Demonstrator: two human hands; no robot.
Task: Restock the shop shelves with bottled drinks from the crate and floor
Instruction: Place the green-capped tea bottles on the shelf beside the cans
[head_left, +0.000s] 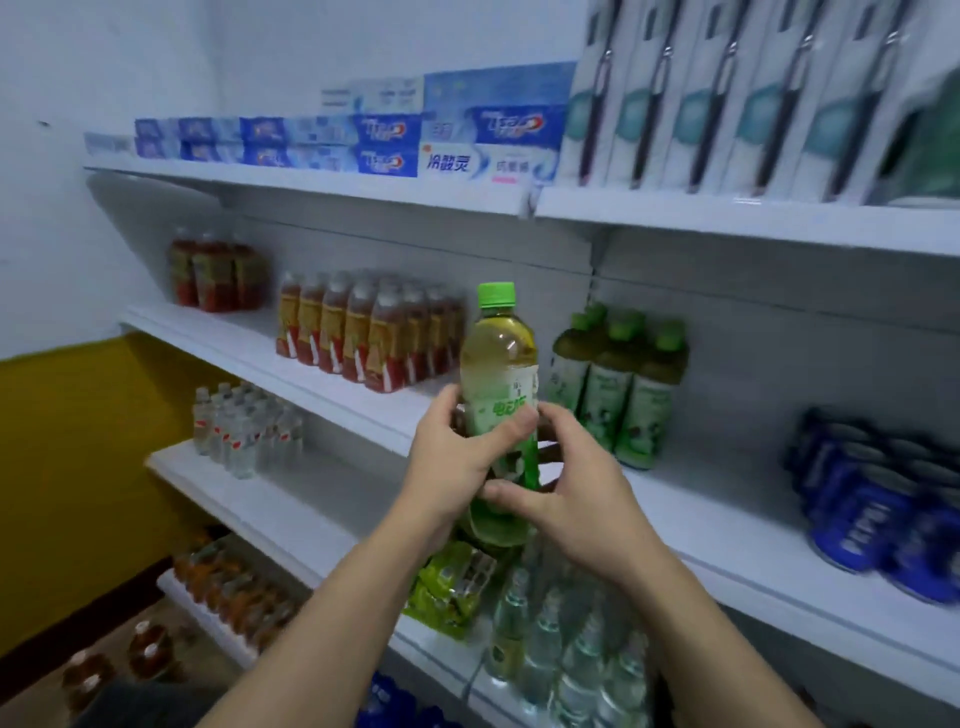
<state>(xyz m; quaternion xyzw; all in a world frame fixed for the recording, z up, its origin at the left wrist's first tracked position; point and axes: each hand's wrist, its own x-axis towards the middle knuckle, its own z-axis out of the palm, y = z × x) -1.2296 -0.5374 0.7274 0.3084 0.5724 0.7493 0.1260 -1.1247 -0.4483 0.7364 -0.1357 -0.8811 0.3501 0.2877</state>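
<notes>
Green-capped bottle (501, 364) is held upright before the middle shelf (727, 519) edge, gripped by left hand (452, 457) and right hand (566, 483), fingers curled round it. Bare shelf room is seen between amber bottles (363, 332) and green bottles (623, 384). Its lower part is partly hidden; blue cans (878, 509) are blurred.

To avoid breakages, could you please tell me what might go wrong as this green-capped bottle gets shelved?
The left hand and right hand grip the green-capped bottle low, so its top might tip. Setting it down could knock over the green-labelled bottles standing close beside the gap.
</notes>
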